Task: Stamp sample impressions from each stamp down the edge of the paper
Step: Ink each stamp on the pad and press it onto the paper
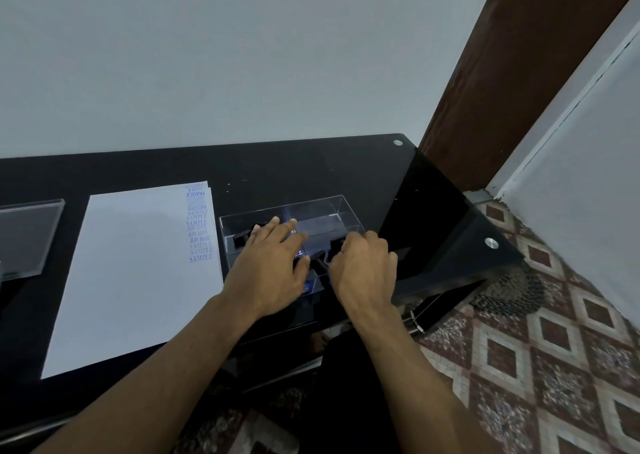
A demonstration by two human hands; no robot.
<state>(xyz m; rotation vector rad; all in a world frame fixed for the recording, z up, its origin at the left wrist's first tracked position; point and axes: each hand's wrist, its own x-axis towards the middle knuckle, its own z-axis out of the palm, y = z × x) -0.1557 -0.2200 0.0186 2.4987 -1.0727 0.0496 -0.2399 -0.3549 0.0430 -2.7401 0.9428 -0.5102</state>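
Both hands (273, 263) reach into clear box (341, 207).

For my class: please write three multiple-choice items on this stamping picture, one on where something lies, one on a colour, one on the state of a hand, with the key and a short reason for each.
1. Where does the column of stamped words run on the paper?
A. along its right edge
B. across its middle
C. along its left edge

2. What colour is the stamped ink?
A. red
B. blue
C. green

3. How does the left hand lie?
A. clenched in a fist on the paper
B. fingers extended over the clear box
C. flat on the floor

Key:
1 A, the words sit by the edge nearest the clear box.
2 B, SAMPLE and AIR MAIL read in blue.
3 B, its fingers reach straight over the box, while the right hand is curled beside it.
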